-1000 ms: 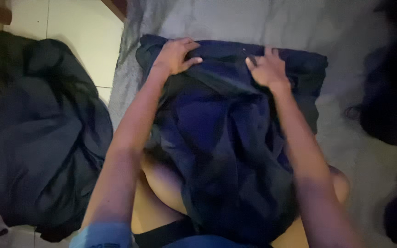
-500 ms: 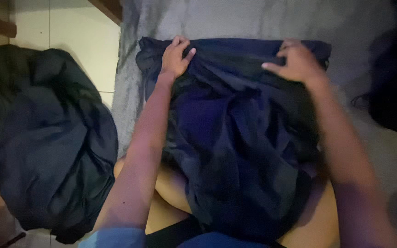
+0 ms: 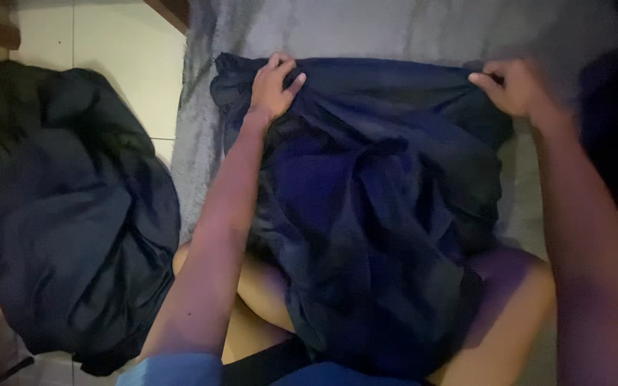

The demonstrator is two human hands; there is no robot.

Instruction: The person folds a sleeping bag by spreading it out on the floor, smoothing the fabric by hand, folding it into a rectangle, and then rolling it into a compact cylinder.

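Dark navy, kinda silky fabric is what I've got spread out in front of me, a rumpled garment (image 3: pixel 373 214) filling the middle of the frame and running from the upper centre down over my lap at the bottom. My left hand (image 3: pixel 273 86) sits on its top left corner, upper centre-left of the frame, fingers curled down and gripping a bunch of the cloth. My right hand (image 3: pixel 520 86) is over at the upper right, closed in a pinch on the top right corner of the same garment, though it's a bit blurred so I can't make out exactly how the fingers sit. So both hands are holding the top edge, well apart from each other. The garment lies on a grey fuzzy rug (image 3: pixel 366 28) that covers the top of the frame. Off to the left, on the pale tiled floor (image 3: pixel 123 50), there's a separate heap of dark cloth (image 3: pixel 66 214), not touching the navy one. My bare knees (image 3: pixel 516 300) poke out from under the fabric at the bottom.
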